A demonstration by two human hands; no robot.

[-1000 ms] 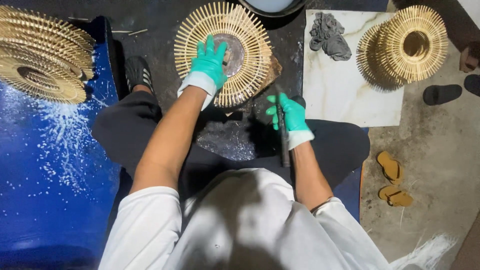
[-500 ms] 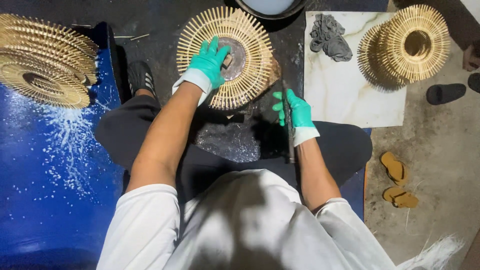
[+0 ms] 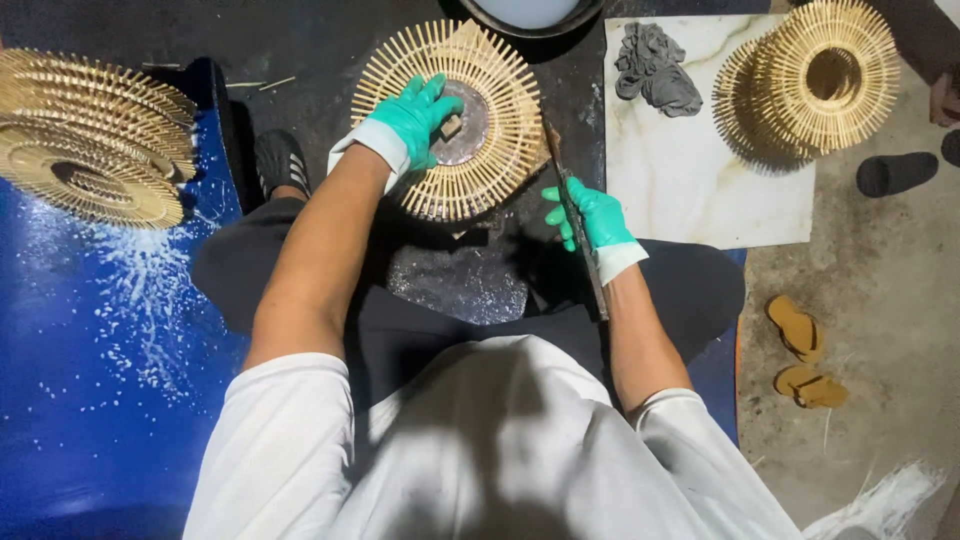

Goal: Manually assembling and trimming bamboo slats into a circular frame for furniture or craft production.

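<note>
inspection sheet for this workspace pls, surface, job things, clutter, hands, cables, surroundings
surface: dark floor with a blue sheet at the left, speckled white.
job's things: round stick disc with a dark centre; long dark blade.
clutter: grey lump on a pale marble slab; stick disc stack on it; stick disc pile at far left.
grippers: left hand, green glove, pressed on the disc; right hand, green glove, grip shut on the blade.
cables: nothing seen.
surroundings: yellow sandals, black shoe, bowl rim at top.
</note>
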